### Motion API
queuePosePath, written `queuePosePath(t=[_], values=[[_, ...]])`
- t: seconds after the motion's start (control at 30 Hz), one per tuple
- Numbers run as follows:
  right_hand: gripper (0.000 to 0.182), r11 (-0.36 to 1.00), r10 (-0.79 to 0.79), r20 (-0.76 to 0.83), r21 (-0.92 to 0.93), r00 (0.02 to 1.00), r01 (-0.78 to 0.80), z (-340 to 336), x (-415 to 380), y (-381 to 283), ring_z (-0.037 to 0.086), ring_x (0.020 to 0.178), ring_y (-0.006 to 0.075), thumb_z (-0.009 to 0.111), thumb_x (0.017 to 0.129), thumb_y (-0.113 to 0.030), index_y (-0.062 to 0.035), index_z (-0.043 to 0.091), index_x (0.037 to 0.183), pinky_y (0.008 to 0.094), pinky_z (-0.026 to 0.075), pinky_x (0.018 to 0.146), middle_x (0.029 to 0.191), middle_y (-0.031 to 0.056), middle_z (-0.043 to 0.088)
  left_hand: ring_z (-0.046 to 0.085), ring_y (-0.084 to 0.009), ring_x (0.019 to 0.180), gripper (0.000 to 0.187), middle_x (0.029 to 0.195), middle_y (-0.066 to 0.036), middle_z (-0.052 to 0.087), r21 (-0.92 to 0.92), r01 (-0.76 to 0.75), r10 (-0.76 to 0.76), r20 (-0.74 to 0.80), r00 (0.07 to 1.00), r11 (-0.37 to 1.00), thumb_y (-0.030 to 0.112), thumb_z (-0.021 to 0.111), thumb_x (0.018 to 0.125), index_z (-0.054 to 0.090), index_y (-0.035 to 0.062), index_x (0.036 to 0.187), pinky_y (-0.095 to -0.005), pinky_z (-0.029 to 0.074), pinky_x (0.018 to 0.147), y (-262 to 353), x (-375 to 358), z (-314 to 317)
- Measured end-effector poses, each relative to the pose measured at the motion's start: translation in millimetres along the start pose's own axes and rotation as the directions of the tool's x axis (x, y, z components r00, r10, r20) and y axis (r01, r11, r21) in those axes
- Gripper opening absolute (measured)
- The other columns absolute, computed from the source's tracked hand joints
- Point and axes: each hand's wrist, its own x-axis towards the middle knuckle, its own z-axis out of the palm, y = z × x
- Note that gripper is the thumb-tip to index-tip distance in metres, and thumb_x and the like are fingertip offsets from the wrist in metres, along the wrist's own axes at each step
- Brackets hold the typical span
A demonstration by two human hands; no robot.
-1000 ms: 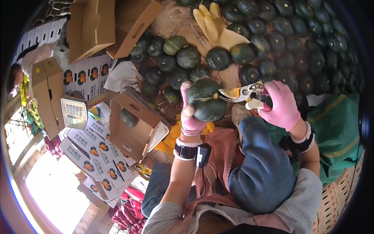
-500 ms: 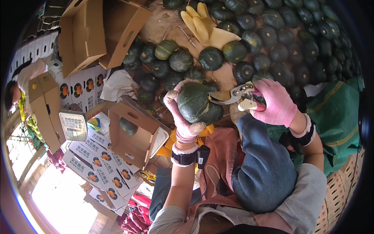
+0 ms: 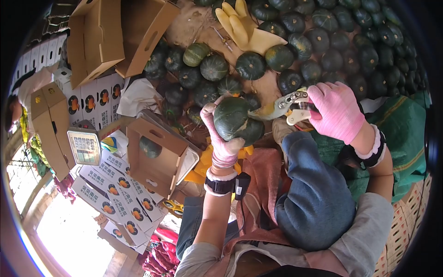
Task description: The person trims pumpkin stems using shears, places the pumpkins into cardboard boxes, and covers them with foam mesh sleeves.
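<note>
My left hand (image 3: 224, 143), in a pink glove with worn, soiled fingertips, is wrapped round a round dark green pumpkin (image 3: 233, 117). The thumb lies along its near side and the fingers curl over the far left. In my right hand (image 3: 337, 111), also gloved in pink, is a pair of pruning shears (image 3: 288, 105) with pale handles. Their blade tips reach the right side of the pumpkin, where the blades look close together. Whether a stem lies between them cannot be made out.
Many pumpkins (image 3: 318, 41) cover the ground ahead and to the right. A yellow rubber glove (image 3: 247, 32) lies among them. At left stand an open carton (image 3: 154, 177) with a pumpkin inside, a digital scale (image 3: 84, 147) and printed boxes (image 3: 117, 189). A green sack (image 3: 397, 138) lies at right.
My right hand has shifted slightly right and down, and the shears have turned, their blades now closer together. My left hand still holds the pumpkin in nearly the same place.
</note>
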Motion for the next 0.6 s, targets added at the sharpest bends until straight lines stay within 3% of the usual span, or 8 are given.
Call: queuePosePath(t=[0.1,0.2,0.27,0.33,0.4,0.47,0.53,0.6], values=[[0.015,0.997,-0.037,-0.081,0.064,0.996,0.042,9,6,9,0.06,0.064,0.0262,0.064,0.065,-0.01,-0.0077,0.052,0.075,0.0386,0.048,0.055,0.068,0.0062,0.058,0.048,-0.0312,0.114,0.088,0.125,-0.013,0.044,-0.291,0.134,-0.161,-0.071,0.984,0.947,0.031,0.084,0.058,0.032,0.0201,0.127,-0.0467,0.047,0.091,-2,-8,8],[0.02,0.956,0.194,-0.052,0.236,0.98,-0.176,20,7,23,0.058,0.068,0.0348,0.064,0.066,-0.014,-0.0049,0.05,0.078,0.0427,0.046,0.058,0.073,0.0118,0.057,0.049,-0.0328,0.113,0.083,0.124,-0.012,0.045,-0.397,0.097,-0.188,-0.197,0.962,0.913,0.032,0.083,0.059,0.036,0.0202,0.126,-0.0515,0.048,0.089,14,-16,11],[0.027,0.898,0.306,-0.011,0.337,0.952,-0.284,23,-1,36,0.056,0.072,0.0356,0.065,0.065,-0.016,-0.0018,0.049,0.081,0.0415,0.045,0.063,0.076,0.0161,0.056,0.049,-0.0349,0.114,0.078,0.125,-0.012,0.046,-0.238,0.035,-0.118,-0.345,0.931,0.971,0.036,0.08,0.061,0.04,0.0212,0.126,-0.0547,0.049,0.086,37,-31,-14],[0.029,0.834,0.393,0.026,0.412,0.919,-0.368,24,-11,43,0.056,0.071,0.0337,0.067,0.064,-0.015,-0.0012,0.049,0.082,0.0387,0.045,0.064,0.076,0.0155,0.055,0.055,-0.0357,0.107,0.071,0.122,-0.018,0.051,-0.086,-0.082,0.033,-0.467,0.883,0.993,0.038,0.073,0.065,0.045,0.0138,0.126,-0.0563,0.052,0.083,69,-49,-61],[0.031,0.816,0.429,0.089,0.388,0.899,-0.428,22,-17,48,0.055,0.07,0.0317,0.068,0.064,-0.014,-0.0008,0.049,0.084,0.0366,0.046,0.065,0.078,0.0143,0.054,0.056,-0.0324,0.103,0.065,0.115,-0.015,0.052,0.223,-0.12,0.24,-0.656,0.716,0.967,0.034,0.07,0.069,0.044,0.0134,0.125,-0.0501,0.054,0.08,96,-78,-122],[0.031,0.829,0.412,0.058,0.39,0.91,-0.4,24,-17,48,0.055,0.072,0.032,0.069,0.064,-0.015,-0.0013,0.049,0.084,0.0368,0.046,0.066,0.079,0.0143,0.054,0.051,-0.0243,0.103,0.058,0.112,-0.011,0.048,0.48,0.135,0.327,-0.752,0.572,0.867,0.024,0.069,0.072,0.043,0.01,0.122,-0.0418,0.05,0.082,124,-84,-126],[0.034,0.851,0.404,0.032,0.354,0.914,-0.388,30,-11,46,0.057,0.076,0.0325,0.069,0.064,-0.017,-0.0026,0.05,0.089,0.0378,0.047,0.068,0.082,0.0135,0.056,0.049,-0.0221,0.1,0.063,0.115,-0.011,0.044,0.653,0.386,0.353,-0.711,0.608,0.652,0.015,0.073,0.069,0.041,0.0049,0.123,-0.0343,0.045,0.088,130,-102,-166],[0.034,0.872,0.37,-0.037,0.359,0.928,-0.333,35,1,42,0.058,0.077,0.032,0.068,0.065,-0.017,-0.0026,0.051,0.091,0.0381,0.048,0.069,0.083,0.0133,0.057,0.048,-0.0224,0.1,0.065,0.113,-0.011,0.044,0.67,0.443,0.325,-0.705,0.63,0.596,0.012,0.076,0.065,0.044,0.0022,0.12,-0.0335,0.041,0.091,122,-108,-182]])
